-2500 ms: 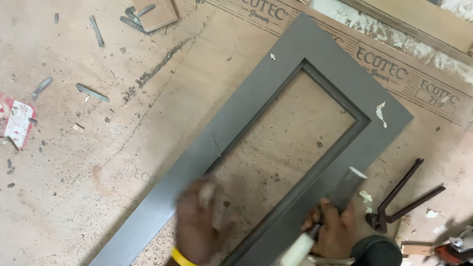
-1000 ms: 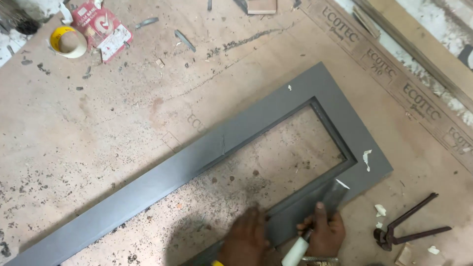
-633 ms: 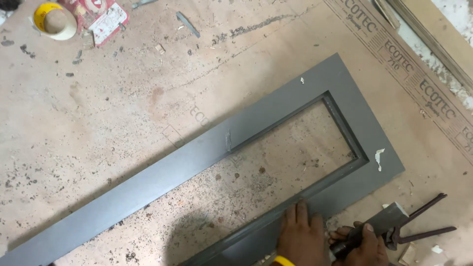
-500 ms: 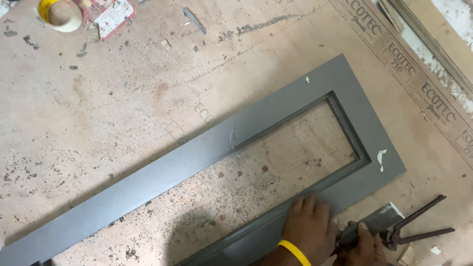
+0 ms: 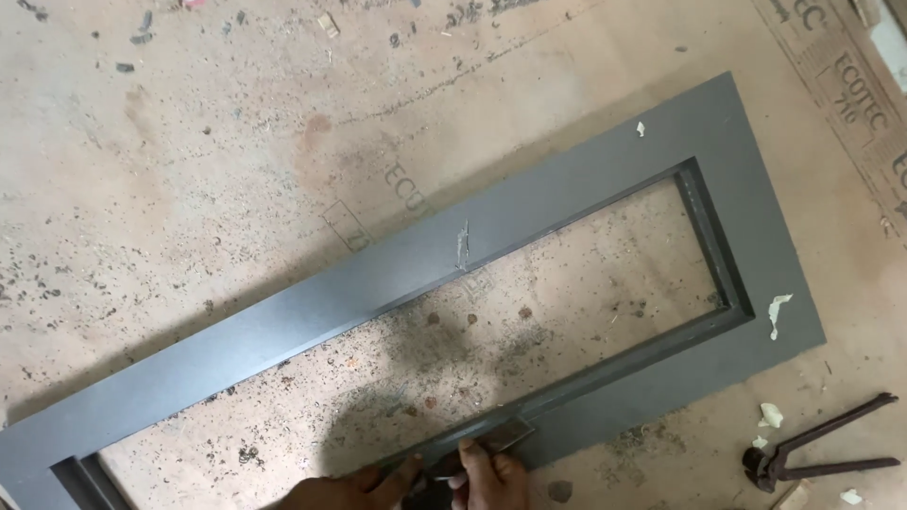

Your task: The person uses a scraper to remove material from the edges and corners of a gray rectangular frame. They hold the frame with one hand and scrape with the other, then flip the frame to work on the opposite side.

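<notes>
At the bottom edge of the view the right hand (image 5: 491,477) is closed around a flat metal scraper (image 5: 491,440), thumb and fingers pinching it low down, with the blade lying across the near rail of the grey frame (image 5: 605,198). The left hand (image 5: 354,489) sits just beside it on the left, its fingertips touching the handle end of the same scraper; only the knuckles and fingertips show, so I cannot tell whether it is gripping or just steadying.

The frame is a long, dark grey rectangle with an open middle, lying flat on a worn, dusty board (image 5: 189,189) and running from the lower left up to the upper right. Through its opening the same stained board shows. A pale scratch (image 5: 462,247) marks the inner edge of the far rail about halfway along. A small blob of pale filler (image 5: 641,128) sits near the far corner, and a larger smear of filler (image 5: 778,312) sits on the short end rail at the right.

Off the frame at lower right, a pair of pincers (image 5: 817,453) lies on the board with its handles spread, a few pale scraps (image 5: 770,416) near it.
</notes>
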